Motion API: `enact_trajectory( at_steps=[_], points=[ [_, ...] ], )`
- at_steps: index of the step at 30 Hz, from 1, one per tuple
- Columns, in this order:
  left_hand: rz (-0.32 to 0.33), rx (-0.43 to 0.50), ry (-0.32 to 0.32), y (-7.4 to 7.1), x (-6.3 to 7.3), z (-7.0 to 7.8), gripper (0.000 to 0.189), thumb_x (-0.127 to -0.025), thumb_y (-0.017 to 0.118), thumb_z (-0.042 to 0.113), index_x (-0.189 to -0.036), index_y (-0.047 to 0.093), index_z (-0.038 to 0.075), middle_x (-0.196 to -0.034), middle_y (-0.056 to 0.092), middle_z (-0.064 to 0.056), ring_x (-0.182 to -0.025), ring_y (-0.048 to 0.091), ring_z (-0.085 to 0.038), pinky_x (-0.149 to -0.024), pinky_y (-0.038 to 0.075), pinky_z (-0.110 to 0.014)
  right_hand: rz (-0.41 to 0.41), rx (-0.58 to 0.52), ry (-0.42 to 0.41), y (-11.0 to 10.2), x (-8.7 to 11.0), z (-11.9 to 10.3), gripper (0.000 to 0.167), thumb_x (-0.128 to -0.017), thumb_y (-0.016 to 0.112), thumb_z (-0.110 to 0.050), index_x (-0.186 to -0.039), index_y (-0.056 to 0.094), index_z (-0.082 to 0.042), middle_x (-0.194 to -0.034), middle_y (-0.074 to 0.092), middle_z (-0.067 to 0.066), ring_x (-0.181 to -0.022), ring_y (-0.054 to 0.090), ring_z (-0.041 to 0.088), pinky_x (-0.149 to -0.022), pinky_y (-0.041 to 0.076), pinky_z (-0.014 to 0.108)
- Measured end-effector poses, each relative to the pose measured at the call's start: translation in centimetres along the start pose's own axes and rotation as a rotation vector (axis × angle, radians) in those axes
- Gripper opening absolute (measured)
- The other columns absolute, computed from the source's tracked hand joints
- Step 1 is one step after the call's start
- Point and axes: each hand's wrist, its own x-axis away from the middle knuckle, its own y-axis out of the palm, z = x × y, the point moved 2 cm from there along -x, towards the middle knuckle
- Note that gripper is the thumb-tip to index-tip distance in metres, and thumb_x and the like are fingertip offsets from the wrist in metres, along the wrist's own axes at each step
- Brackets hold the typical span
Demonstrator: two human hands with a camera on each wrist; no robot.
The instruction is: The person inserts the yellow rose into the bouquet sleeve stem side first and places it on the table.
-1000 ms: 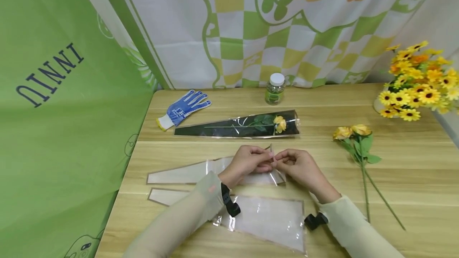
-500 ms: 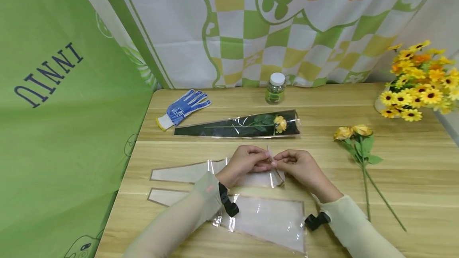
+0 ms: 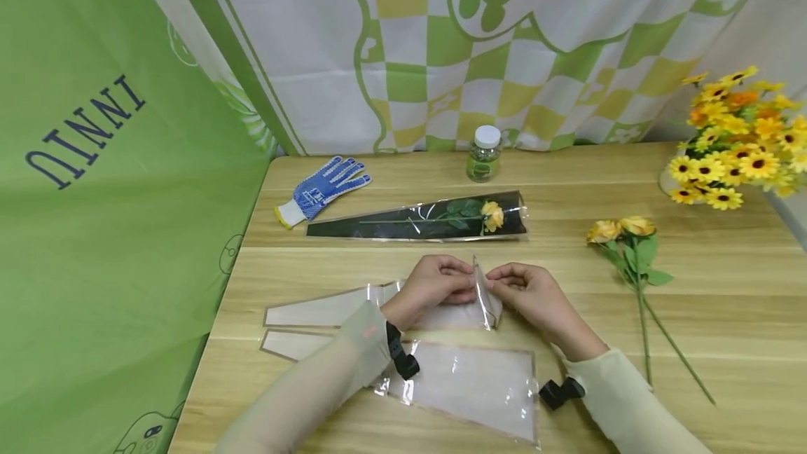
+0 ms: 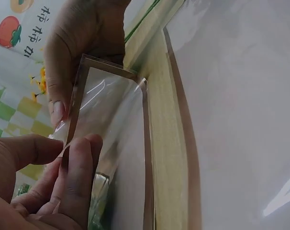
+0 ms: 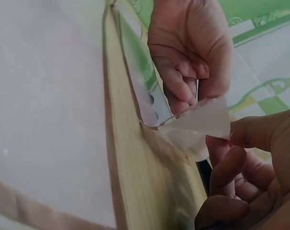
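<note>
Both hands work at the wide end of a clear flower sleeve with a brown border, on the near half of the table. My left hand pinches its raised upper edge between thumb and fingers, as the left wrist view shows on the sleeve's border. Opposite it, my right hand pinches a corner flap of the film between thumb and index finger. The opening stands partly lifted between the hands. A second flower sleeve lies flat just nearer, partly under the left forearm.
Beyond the hands lies a dark-backed sleeve with a yellow rose inside. Two loose roses lie at right. A blue glove, a lidded jar and a pot of yellow flowers stand or lie farther back.
The fingertips, close together before, have drawn slightly apart, and the film's edge between them stands wider. The sleeve's narrow end has shifted slightly right.
</note>
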Motion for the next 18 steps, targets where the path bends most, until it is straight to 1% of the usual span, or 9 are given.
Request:
enact_trajectory(
  at_steps=[2,4,7,9,10,13,18],
  points=[
    [-0.022,-0.009,-0.007,0.2,0.0,0.0,0.015,-0.090,0.073,-0.003,-0.105,0.072,-0.002,-0.092,0.074,-0.018,-0.076,0.075,-0.025,-0.073,0.064,-0.034,0.012,0.042,-0.024,-0.1,0.1,-0.1,0.025,-0.095,0.074,-0.019,-0.109,0.071,0.001,-0.100,0.072,0.011,-0.084,0.067,0.022,-0.065,0.058,0.025],
    [-0.033,-0.039,0.003,0.4,0.0,0.1,0.016,-0.089,0.072,-0.003,-0.105,0.072,-0.002,-0.088,0.074,-0.018,-0.075,0.074,-0.025,-0.072,0.065,-0.034,0.046,0.119,-0.063,-0.3,0.3,-0.2,0.021,-0.095,0.074,-0.018,-0.107,0.071,-0.001,-0.095,0.072,0.008,-0.079,0.066,0.021,-0.063,0.057,0.025],
    [-0.027,-0.071,0.025,0.6,-0.1,0.4,0.019,-0.087,0.072,-0.003,-0.107,0.070,-0.002,-0.082,0.073,-0.017,-0.071,0.073,-0.022,-0.069,0.065,-0.033,0.123,0.259,-0.139,-0.6,0.6,-0.3,0.015,-0.093,0.074,-0.012,-0.105,0.071,-0.004,-0.086,0.071,0.004,-0.071,0.064,0.018,-0.060,0.056,0.027],
    [-0.015,-0.089,0.041,0.6,-0.2,0.6,0.021,-0.087,0.072,-0.003,-0.108,0.069,-0.003,-0.079,0.073,-0.015,-0.068,0.072,-0.019,-0.067,0.065,-0.031,0.178,0.346,-0.184,-0.9,0.9,-0.4,0.016,-0.090,0.073,-0.009,-0.105,0.069,-0.006,-0.080,0.069,0.001,-0.066,0.061,0.016,-0.057,0.053,0.028],
    [-0.011,-0.091,0.043,0.6,-0.1,0.7,0.022,-0.086,0.072,-0.003,-0.108,0.069,-0.004,-0.078,0.072,-0.014,-0.067,0.072,-0.018,-0.066,0.064,-0.031,0.195,0.371,-0.201,-1.0,1.0,-0.4,0.016,-0.090,0.072,-0.008,-0.106,0.069,-0.006,-0.079,0.068,0.000,-0.065,0.061,0.015,-0.057,0.053,0.029],
    [-0.016,-0.085,0.034,0.7,-0.1,0.9,0.021,-0.087,0.073,-0.002,-0.108,0.070,-0.005,-0.078,0.073,-0.015,-0.067,0.072,-0.018,-0.067,0.064,-0.030,0.218,0.408,-0.232,-1.1,1.3,-0.4,0.018,-0.090,0.071,-0.007,-0.107,0.067,-0.007,-0.079,0.068,-0.001,-0.065,0.060,0.014,-0.057,0.052,0.029],
    [-0.037,-0.057,-0.009,1.1,-0.2,0.4,0.015,-0.089,0.073,-0.001,-0.104,0.074,-0.004,-0.085,0.074,-0.016,-0.073,0.074,-0.020,-0.073,0.064,-0.031,0.199,0.391,-0.251,-1.1,1.4,-0.2,0.018,-0.091,0.074,-0.009,-0.108,0.066,-0.007,-0.084,0.070,0.000,-0.067,0.060,0.014,-0.057,0.054,0.028]
  ],
)
